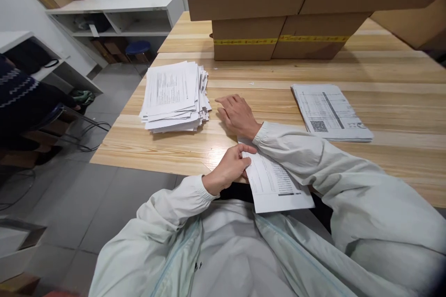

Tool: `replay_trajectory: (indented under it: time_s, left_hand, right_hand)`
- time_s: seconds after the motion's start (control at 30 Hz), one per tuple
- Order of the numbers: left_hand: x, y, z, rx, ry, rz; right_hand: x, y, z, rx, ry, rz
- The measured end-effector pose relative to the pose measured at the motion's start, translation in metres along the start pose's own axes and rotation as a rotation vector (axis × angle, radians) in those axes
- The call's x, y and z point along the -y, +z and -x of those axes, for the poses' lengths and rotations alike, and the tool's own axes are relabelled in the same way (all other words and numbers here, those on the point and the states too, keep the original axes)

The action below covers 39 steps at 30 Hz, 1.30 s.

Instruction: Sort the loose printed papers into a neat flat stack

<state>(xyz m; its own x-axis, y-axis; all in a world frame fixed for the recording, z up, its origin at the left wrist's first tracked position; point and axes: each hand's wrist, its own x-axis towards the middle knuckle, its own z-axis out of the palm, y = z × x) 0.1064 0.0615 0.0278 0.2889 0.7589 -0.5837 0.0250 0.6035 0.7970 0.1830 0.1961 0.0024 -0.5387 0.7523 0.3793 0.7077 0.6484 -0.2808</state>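
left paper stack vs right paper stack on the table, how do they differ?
The left stack is thick and ragged, with sheets fanned askew; the right stack is thin and squared up. The left stack's top sheet shows plain text lines; the right stack's shows a table and a QR code. Both lie flat, untouched.

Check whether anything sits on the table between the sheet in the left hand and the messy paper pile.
Only the right hand lies flat on the table between the sheet, pinched by the left hand, and the paper pile. Otherwise bare wood.

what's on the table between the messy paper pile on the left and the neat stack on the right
In the head view, the right hand rests flat on the wooden table between the messy pile and the neat stack.
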Motion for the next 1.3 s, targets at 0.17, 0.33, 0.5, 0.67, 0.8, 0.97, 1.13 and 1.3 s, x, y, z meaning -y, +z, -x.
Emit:
replay_trajectory:
  time_s: [0.17,0.33,0.5,0.67,0.8,0.97,1.13,1.3]
  left_hand:
    - [0.017,-0.001,0.018,0.103,0.160,-0.104]
    - [0.041,0.000,0.051,-0.019,0.622,-0.348]
    - [0.038,0.005,0.050,-0.255,0.841,-0.315]
    - [0.030,0.004,0.034,-0.134,0.726,-0.168]
    - [0.037,-0.018,0.023,-0.325,0.744,-0.148]
    - [0.046,-0.040,0.012,-0.450,0.686,-0.113]
    - [0.045,-0.037,0.010,-0.454,0.668,-0.112]
    - [0.044,-0.041,0.015,-0.474,0.682,-0.091]
  right_hand:
    - [-0.012,-0.062,0.026,-0.222,-0.019,-0.107]
    - [-0.027,-0.141,0.129,-0.202,0.517,-0.283]
    - [-0.002,-0.142,0.203,0.031,0.761,-0.748]
    - [-0.031,-0.142,0.190,-0.454,0.808,-0.182]
    - [-0.126,-0.165,0.169,-0.742,0.962,-0.147]
    - [-0.193,-0.160,0.168,-0.653,1.083,-0.123]
    - [-0.202,-0.144,0.174,-0.523,1.111,-0.083]
    - [-0.195,-0.143,0.172,-0.609,1.047,0.319]
